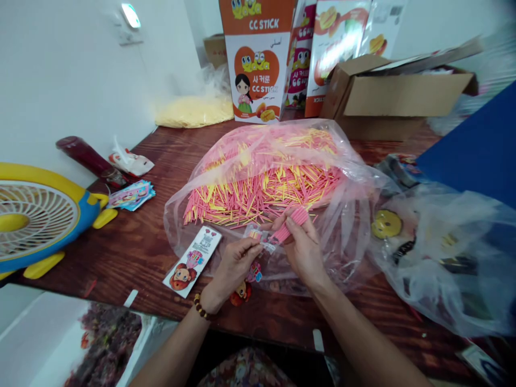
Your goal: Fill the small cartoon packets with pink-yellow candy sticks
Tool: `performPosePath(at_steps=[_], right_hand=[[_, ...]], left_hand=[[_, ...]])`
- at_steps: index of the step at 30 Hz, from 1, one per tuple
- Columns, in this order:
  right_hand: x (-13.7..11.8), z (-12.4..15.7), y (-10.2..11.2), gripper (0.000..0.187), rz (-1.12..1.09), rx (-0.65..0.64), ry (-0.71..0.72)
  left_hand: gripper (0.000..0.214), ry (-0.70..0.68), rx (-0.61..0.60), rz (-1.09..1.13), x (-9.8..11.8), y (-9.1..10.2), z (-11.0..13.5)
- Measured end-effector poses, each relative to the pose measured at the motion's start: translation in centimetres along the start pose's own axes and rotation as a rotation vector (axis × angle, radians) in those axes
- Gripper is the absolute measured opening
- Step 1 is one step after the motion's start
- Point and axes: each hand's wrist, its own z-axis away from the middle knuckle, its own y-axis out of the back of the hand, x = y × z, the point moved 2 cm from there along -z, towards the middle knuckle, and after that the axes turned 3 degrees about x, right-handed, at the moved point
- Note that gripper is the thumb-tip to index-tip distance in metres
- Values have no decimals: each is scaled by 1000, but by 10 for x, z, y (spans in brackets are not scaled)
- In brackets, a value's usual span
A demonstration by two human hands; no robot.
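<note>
My left hand [233,264] is closed on a small clear plastic packet [255,273] printed with a cartoon girl, its mouth turned toward my right hand. Some yellow and pink shows at the packet's top, by the fingertips. In my right hand [303,251] is a bundle of thin pink sticks [291,224], gripped between thumb and fingers, its lower end close to the packet's mouth. Behind both hands lies a large open clear bag [177,207] full of loose pink and yellow sticks [258,185]. Flat printed packets [193,260] lie left of my left hand.
A yellow and blue fan [76,226] stands at the left, near a dark red bottle [91,158] and small cards [133,195]. Printed boxes [258,70] and an open carton [403,97] line the back. Clear plastic bags [443,252] crowd the right side.
</note>
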Motion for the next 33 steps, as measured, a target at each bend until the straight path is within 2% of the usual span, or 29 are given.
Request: performPosePath(at_steps=[5, 9, 12, 15, 17, 20, 22, 24, 26, 29, 33], right_hand=[[3, 0, -1, 10, 135, -37, 4], [-6, -1, -2, 17, 285, -156, 4], [-15, -5, -1, 26, 294, -250, -31], [-23, -11, 2, 29, 346, -253, 33], [-28, -14, 5, 27, 507, -265, 110], [-34, -17, 8, 27, 723, -374, 180], [-38, -19, 11, 30, 726, -427, 171], [-44, -22, 17, 30, 694, -406, 147], [-49, -23, 21, 19, 733, -366, 145], [-59, -23, 22, 12, 856, -343, 250], [-70, -22, 14, 11, 865, -422, 358]], left_hand=[[29, -8, -4, -4, 3, -2, -2], [26, -8, 20, 56, 6, -3, -9], [26, 19, 30, 133, 8, -5, -14], [27, 25, 16, 194, 10, -9, -18], [26, 9, 35, 235, 11, -10, -21], [22, -19, 72, 320, 12, -12, -28], [20, -42, 87, 351, 12, -11, -31], [19, -52, 124, 364, 12, -9, -33], [19, -55, 157, 365, 13, -5, -33], [19, -126, 142, 293, 21, 2, -28], [18, -310, 163, 127, 37, 9, -22]])
